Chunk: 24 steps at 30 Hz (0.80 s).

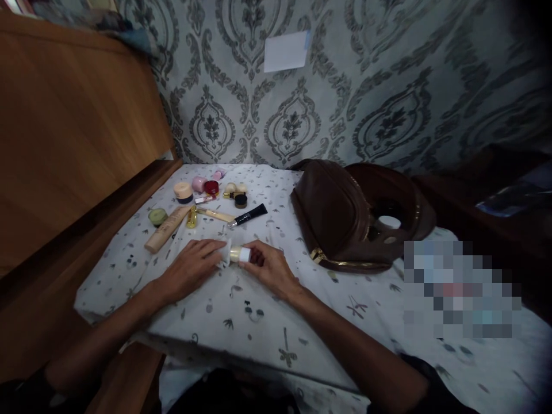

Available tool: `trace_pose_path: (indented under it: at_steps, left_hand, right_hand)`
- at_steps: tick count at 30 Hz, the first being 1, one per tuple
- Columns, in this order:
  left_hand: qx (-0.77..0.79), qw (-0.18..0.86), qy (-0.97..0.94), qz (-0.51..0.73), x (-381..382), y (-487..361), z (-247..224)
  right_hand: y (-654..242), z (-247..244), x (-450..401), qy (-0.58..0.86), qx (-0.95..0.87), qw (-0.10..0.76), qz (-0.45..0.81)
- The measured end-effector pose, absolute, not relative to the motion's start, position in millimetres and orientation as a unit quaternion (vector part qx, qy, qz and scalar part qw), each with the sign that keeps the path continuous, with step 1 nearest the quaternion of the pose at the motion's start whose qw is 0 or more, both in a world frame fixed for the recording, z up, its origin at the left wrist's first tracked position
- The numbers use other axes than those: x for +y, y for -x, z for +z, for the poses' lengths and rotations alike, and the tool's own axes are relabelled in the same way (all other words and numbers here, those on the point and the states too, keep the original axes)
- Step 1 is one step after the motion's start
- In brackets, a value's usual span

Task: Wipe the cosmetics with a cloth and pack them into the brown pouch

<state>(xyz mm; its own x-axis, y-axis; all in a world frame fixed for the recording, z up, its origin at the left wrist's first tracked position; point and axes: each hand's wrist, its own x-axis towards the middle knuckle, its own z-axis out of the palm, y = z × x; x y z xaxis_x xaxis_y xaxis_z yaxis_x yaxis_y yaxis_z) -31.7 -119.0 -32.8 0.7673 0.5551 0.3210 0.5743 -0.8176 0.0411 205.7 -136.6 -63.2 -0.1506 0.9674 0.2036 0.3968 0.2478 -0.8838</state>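
A small bottle with pale yellow contents [235, 254] lies sideways between my hands, just above the white patterned cloth [207, 333]. Its white cap end [245, 255] is pinched by the fingers of my right hand [271, 269]. My left hand [194, 267] is closed around a crumpled white tissue-like piece [226, 253] at the bottle's other end. Whether the left fingers also grip the bottle itself is hidden. Just beyond my hands are a black tube [249, 215] and a beige tube [167, 229].
Several cosmetics stand farther back: a beige jar [183, 192], a red jar [211, 187], a black pot [240, 201], a green-lidded pot [157, 217] and a gold tube [191, 217]. An unzipped brown bag [332, 207] sits right. A wooden panel [77, 115] borders the left.
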Motion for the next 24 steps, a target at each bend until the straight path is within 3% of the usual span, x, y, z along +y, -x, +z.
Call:
trace_pose_path:
  at_steps: [3, 8, 12, 18, 24]
  left_hand:
    - [-0.331, -0.004, 0.924, -0.193, -109, 49, -38]
    - [-0.406, -0.149, 0.855, -0.287, -101, 54, -43]
    - [-0.462, -0.197, 0.790, -0.351, -103, 45, -37]
    - [-0.453, -0.086, 0.775, -0.433, -105, 21, -16]
    - [-0.371, -0.055, 0.844, -0.383, -127, -17, -15]
  right_hand:
    - [-206, -60, -137, 0.512, -0.672, 0.405, 0.348]
    - [-208, -54, -137, 0.500, -0.665, 0.420, 0.362]
    - [-208, -51, -138, 0.475, -0.615, 0.444, 0.447]
    - [-201, -47, -142, 0.414, -0.518, 0.443, 0.604]
    - [-197, -48, -144, 0.340, -0.377, 0.491, 0.708]
